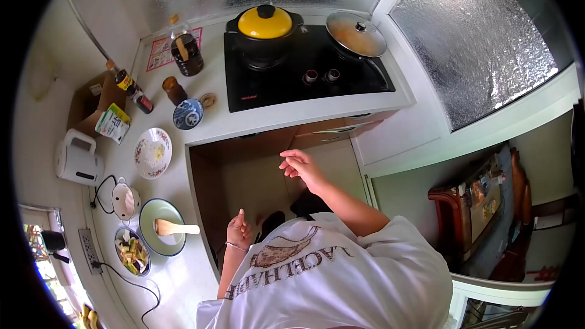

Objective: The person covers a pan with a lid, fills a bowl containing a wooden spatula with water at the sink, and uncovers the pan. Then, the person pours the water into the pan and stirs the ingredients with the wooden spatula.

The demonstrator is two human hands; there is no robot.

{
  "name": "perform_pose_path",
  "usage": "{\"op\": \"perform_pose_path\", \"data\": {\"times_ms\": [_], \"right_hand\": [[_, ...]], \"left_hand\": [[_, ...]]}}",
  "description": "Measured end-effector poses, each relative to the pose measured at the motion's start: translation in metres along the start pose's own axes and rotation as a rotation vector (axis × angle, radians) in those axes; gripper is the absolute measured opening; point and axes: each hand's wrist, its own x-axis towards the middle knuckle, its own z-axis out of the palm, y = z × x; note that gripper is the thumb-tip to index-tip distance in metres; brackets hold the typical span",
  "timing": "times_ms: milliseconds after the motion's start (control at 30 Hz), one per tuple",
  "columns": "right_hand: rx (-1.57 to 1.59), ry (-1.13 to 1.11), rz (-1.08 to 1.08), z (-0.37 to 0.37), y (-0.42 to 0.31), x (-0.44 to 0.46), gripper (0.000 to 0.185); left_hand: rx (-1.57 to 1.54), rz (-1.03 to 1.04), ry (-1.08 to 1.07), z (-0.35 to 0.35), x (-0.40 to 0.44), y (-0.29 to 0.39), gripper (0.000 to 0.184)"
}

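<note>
Two empty hands hang over the gap within the L-shaped surface [170, 286]: the right hand [304, 169] has its fingers bent and slightly apart, the left hand [238, 231] its fingers loosely curled round nothing. Nearest the left, a pale bowl [152, 212] holding a brush [178, 228] sits by the surface's inner edge. Beside it, cut pieces [131, 252] lie in a smaller bowl, apparently chopped but uncooked. Toward the far edge, a yellow-lidded pot [264, 24] and a lidded pan [355, 33] stand on the cooktop [286, 94], cooking probably begun; how far along, I cannot tell.
</note>
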Motion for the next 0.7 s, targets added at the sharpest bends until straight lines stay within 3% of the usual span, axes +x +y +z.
{"op": "perform_pose_path", "data": {"times_ms": [133,300,367,500,600,700], "right_hand": [[0.035,-0.036,-0.051,-0.031,-0.027,0.004,0.022],[0.008,-0.228,-0.156,-0.096,-0.068,0.024,0.024],[0.035,-0.198,-0.186,-0.134,-0.082,0.028,0.022],[0.359,0.093,-0.048,-0.237,-0.072,0.040,0.015],[0.505,0.230,0.086,-0.312,-0.045,0.042,0.019],[0.612,0.260,0.075,-0.348,-0.075,0.046,0.024]], "left_hand": [[0.162,-0.002,-0.052,0.039,0.015,-0.008,0.054],[0.227,0.060,-0.117,0.106,0.060,-0.022,0.057],[0.180,0.040,-0.084,0.150,0.072,-0.030,0.055],[0.253,0.045,-0.120,0.229,0.106,-0.055,0.051],[0.272,0.007,-0.067,0.273,0.122,-0.071,0.044],[0.229,0.000,-0.023,0.302,0.128,-0.082,0.037]]}}
